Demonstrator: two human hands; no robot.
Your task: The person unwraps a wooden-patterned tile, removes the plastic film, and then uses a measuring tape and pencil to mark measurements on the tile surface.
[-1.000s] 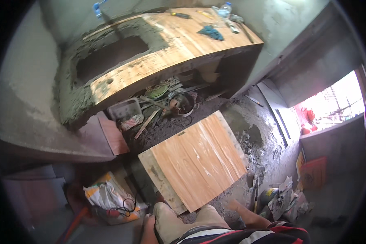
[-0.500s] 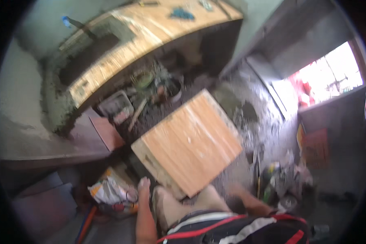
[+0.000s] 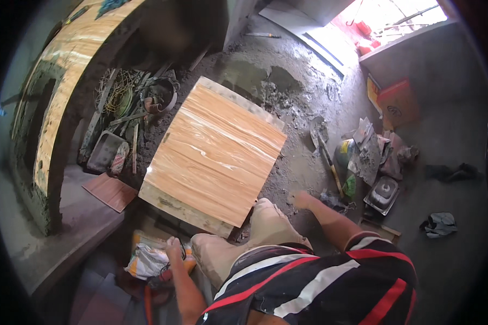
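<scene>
A large square panel with a wood-grain face [image 3: 217,157] lies in front of my knees, on a grey-edged slab or board [image 3: 187,208] that shows along two sides. My left hand [image 3: 173,248] hangs left of my knee with its fingers curled. Beside it are a black cable [image 3: 184,251] and a white and orange bag [image 3: 146,260]; nothing shows in its grasp. My right hand [image 3: 303,201] is loosely closed beyond my right knee, right of the panel's near corner and apart from it. I see nothing held there; its fingertips are partly hidden.
A dirty shovel [image 3: 326,154] lies right of the panel, near crumpled bags [image 3: 366,154] and a metal basin [image 3: 384,194]. Wet mortar [image 3: 255,76] covers floor beyond. A wood-grain counter [image 3: 59,86] stands left, with a bucket [image 3: 162,97], grey tray [image 3: 106,151] and small tile [image 3: 111,192] nearby.
The view has turned right and downward, so the counter slides left. The panel appears rotated in the picture. Both hands stay low at my sides, the right one less blurred.
</scene>
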